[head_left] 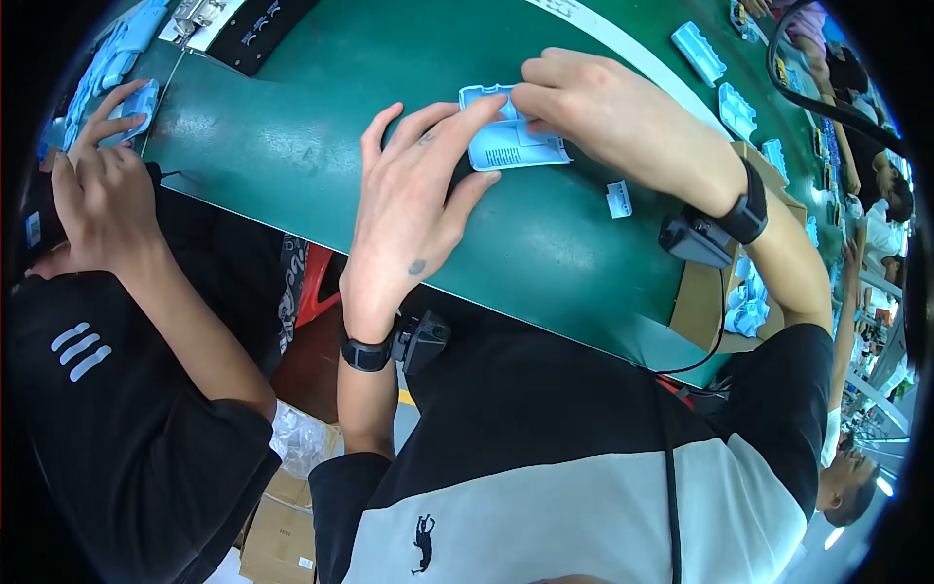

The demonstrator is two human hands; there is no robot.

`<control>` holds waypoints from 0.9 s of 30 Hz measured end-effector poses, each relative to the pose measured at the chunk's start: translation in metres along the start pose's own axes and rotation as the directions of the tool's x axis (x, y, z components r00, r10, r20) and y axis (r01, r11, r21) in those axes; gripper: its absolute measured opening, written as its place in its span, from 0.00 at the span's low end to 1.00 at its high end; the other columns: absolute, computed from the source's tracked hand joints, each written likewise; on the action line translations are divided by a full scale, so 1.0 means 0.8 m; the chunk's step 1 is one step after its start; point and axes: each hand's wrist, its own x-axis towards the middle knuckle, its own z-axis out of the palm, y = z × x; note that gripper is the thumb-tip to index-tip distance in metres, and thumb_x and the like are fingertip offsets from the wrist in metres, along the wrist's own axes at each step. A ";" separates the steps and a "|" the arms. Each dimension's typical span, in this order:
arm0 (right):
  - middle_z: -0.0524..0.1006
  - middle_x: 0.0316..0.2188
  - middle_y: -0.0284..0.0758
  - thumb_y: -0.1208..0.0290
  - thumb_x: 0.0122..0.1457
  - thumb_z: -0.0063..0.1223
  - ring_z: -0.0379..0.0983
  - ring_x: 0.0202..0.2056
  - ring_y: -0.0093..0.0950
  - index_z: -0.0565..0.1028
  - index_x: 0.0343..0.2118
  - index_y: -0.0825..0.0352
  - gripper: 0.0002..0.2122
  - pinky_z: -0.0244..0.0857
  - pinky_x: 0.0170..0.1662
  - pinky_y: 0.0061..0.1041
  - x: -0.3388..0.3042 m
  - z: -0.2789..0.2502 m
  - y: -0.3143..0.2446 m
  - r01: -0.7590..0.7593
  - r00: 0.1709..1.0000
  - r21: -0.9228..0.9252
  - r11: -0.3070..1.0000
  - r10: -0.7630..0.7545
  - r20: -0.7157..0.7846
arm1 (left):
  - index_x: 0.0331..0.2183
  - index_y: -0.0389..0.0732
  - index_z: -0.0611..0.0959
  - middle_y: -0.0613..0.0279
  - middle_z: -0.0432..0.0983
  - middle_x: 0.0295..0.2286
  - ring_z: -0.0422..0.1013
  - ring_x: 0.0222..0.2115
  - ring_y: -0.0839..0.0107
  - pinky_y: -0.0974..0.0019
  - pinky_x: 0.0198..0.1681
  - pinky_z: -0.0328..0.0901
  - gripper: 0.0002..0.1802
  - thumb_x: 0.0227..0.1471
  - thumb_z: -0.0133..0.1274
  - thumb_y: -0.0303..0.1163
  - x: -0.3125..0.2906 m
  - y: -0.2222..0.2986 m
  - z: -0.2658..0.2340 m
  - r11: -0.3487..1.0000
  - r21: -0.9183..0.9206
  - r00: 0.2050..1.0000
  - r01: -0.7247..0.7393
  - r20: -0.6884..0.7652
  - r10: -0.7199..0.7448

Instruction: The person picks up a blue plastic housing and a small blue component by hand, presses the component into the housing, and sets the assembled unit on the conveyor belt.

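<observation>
A light-blue plastic shell (516,154) with a slotted vent patch rests on the green table, its hollow side up. My left hand (413,190) steadies it from the left: the index finger reaches into the shell and the thumb lies by its lower edge, while the other fingers are spread. Over the shell's upper right, my right hand (593,107) has its fingers pinched together and pointing down into it. Whatever that pinch holds is hidden behind the fingers. A small white plastic piece (619,200) lies on the table, below my right wrist.
A cardboard box (693,297) with blue parts (747,302) stands under my right forearm. More blue shells (699,54) sit beyond the pale strip at far right. On the left, a co-worker's hand (107,185) is near another blue shell; a black metal-topped device (243,34) stands behind.
</observation>
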 end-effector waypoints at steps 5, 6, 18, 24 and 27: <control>0.73 0.34 0.40 0.75 0.60 0.62 0.73 0.41 0.40 0.75 0.36 0.70 0.07 0.70 0.45 0.39 -0.002 0.004 -0.006 -0.052 0.998 0.049 0.997 0.054 -0.032 | 0.64 0.50 0.77 0.60 0.85 0.48 0.74 0.56 0.57 0.43 0.70 0.52 0.35 0.55 0.66 0.28 0.000 -0.004 -0.002 1.000 -0.015 0.999 -0.018 0.028 0.018; 0.73 0.34 0.40 0.75 0.60 0.62 0.73 0.41 0.40 0.75 0.36 0.70 0.07 0.70 0.45 0.39 -0.002 0.005 -0.005 -0.063 0.997 0.050 0.997 0.065 -0.037 | 0.64 0.50 0.77 0.60 0.84 0.49 0.74 0.56 0.57 0.44 0.70 0.52 0.35 0.55 0.66 0.28 0.001 -0.005 -0.001 1.000 -0.020 1.000 -0.018 0.025 0.019; 0.75 0.35 0.38 0.71 0.62 0.63 0.74 0.42 0.38 0.78 0.38 0.67 0.07 0.72 0.48 0.37 0.015 0.030 0.016 -0.060 0.998 0.092 0.994 0.062 -0.018 | 0.62 0.43 0.78 0.58 0.82 0.54 0.72 0.59 0.54 0.48 0.70 0.54 0.33 0.56 0.66 0.27 -0.002 -0.026 -0.009 0.997 -0.060 0.995 0.041 0.088 -0.036; 0.75 0.35 0.37 0.70 0.62 0.63 0.73 0.43 0.37 0.79 0.38 0.66 0.07 0.72 0.48 0.36 0.022 0.036 -0.001 -0.126 0.991 -0.071 0.989 0.122 -0.054 | 0.60 0.44 0.80 0.57 0.82 0.51 0.72 0.55 0.56 0.52 0.68 0.57 0.31 0.55 0.66 0.27 0.000 -0.031 -0.014 0.999 -0.010 0.996 0.041 0.075 -0.040; 0.75 0.35 0.37 0.71 0.61 0.64 0.72 0.43 0.37 0.79 0.37 0.67 0.07 0.71 0.48 0.36 0.026 0.034 0.002 -0.118 0.993 -0.066 0.991 0.117 -0.023 | 0.58 0.47 0.81 0.54 0.84 0.45 0.74 0.50 0.55 0.48 0.67 0.57 0.28 0.56 0.66 0.30 -0.002 -0.029 -0.015 0.996 -0.019 0.995 0.086 0.056 -0.085</control>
